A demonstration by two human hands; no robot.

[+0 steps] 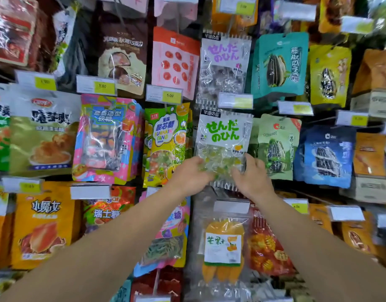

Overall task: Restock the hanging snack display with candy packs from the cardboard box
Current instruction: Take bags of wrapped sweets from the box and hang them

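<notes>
Both hands are up at the lower half of one clear candy pack, the one with big green lettering on a white header, hanging in the middle row of the display. The left hand grips its lower left corner with fingers curled over the front of the film, and the right hand holds the lower right edge, thumb on the front face; neither looks nearer than the other, as they bracket the pack from below at about the same height. The pack stands upright, long axis vertical, its top directly above the hands, so my guess is that the coming move turns on the header end meeting its peg, which I cannot make out behind the packaging. Directly above the pack hangs a twin with purple lettering, with a price tag between the two. Just left of the pack is a green and yellow candy bag; just right of it, a pale green sunflower seed bag; below it, a mango pack. Neighbours crowd it on every side, leaving little room to swing it sideways. No cardboard box is in view.
</notes>
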